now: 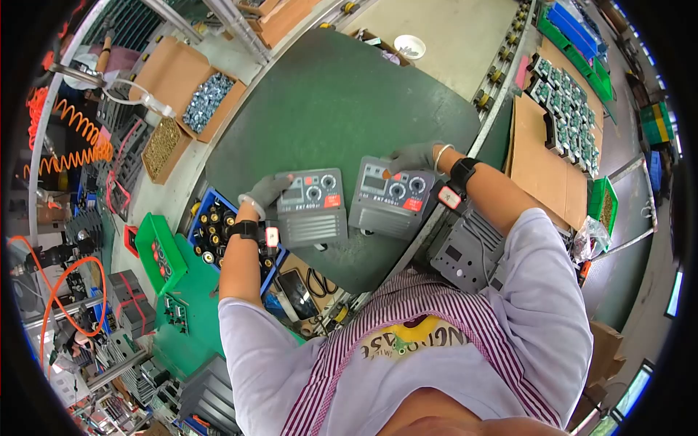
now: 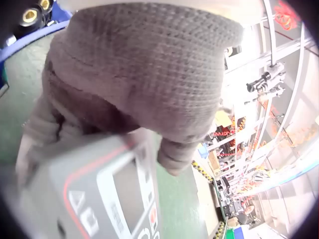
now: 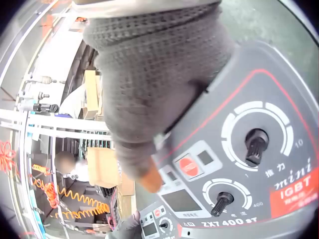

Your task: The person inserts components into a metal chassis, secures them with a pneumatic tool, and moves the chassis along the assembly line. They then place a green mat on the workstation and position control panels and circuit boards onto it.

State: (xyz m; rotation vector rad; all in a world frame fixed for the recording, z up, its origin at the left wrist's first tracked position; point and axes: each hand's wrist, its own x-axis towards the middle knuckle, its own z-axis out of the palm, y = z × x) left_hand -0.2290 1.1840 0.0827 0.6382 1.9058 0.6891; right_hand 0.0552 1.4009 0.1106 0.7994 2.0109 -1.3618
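In the head view two grey welder front panels lie side by side over the dark green work surface, each with a small display, two dials and vent slats. My gloved left hand (image 1: 267,190) grips the upper left edge of the left welder front panel (image 1: 314,227). On the right, my gloved right hand (image 1: 416,157) holds the top edge of the other welder front panel (image 1: 382,211), tilted slightly. The right wrist view shows its black knob shafts (image 3: 256,147) and "ZX7 400" lettering, with the thumb (image 3: 151,179) on its face. Fingers behind this panel are hidden.
A blue crate (image 1: 210,227) of black and brass connectors stands left, beside a green bin (image 1: 159,254). Cardboard boxes hold screws (image 1: 208,102) farther back. Circuit boards (image 1: 563,109) lie on cardboard at right. Another grey housing (image 1: 465,251) sits near my right elbow.
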